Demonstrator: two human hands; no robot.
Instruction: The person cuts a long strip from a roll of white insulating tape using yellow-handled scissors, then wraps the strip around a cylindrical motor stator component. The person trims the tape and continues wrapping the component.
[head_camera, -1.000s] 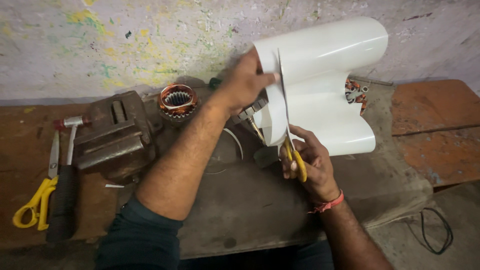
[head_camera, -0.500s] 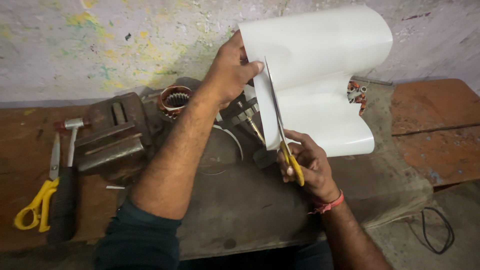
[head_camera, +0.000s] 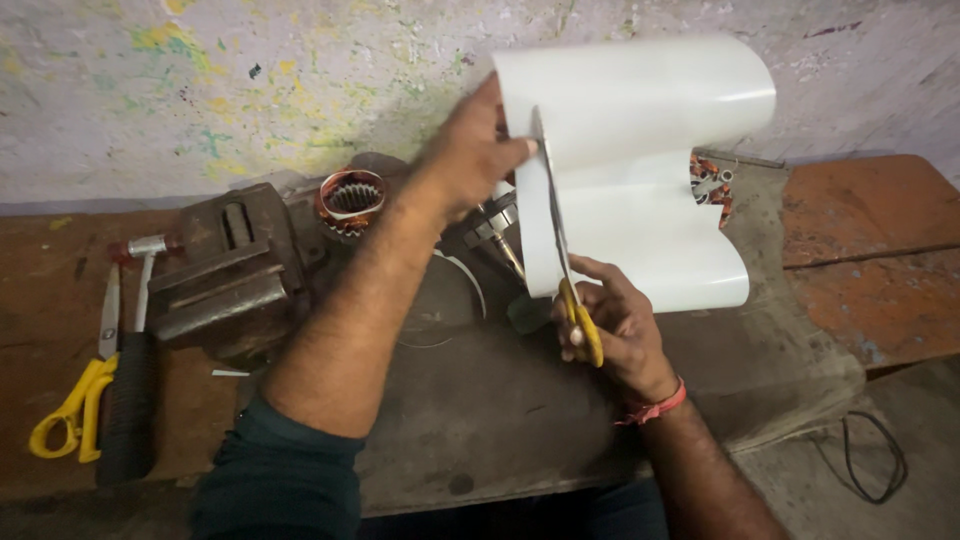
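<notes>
A large curled white sheet (head_camera: 640, 170) is held up over the workbench. My left hand (head_camera: 470, 150) pinches its upper left edge. My right hand (head_camera: 610, 325) grips yellow-handled scissors (head_camera: 570, 280), whose blades run up through the sheet near its left side, leaving a narrow strip on the left. Behind the sheet, part of a copper-wound motor piece (head_camera: 708, 182) shows at the right edge.
A metal bench vise (head_camera: 235, 270) sits at the left, with a copper-wound stator (head_camera: 351, 199) behind it. A second pair of yellow scissors (head_camera: 85, 385) and a hammer (head_camera: 135, 350) lie far left. A black cable (head_camera: 870, 455) hangs at the lower right.
The sheet and my left hand have risen a little, and the scissor blades have gone further up through the sheet.
</notes>
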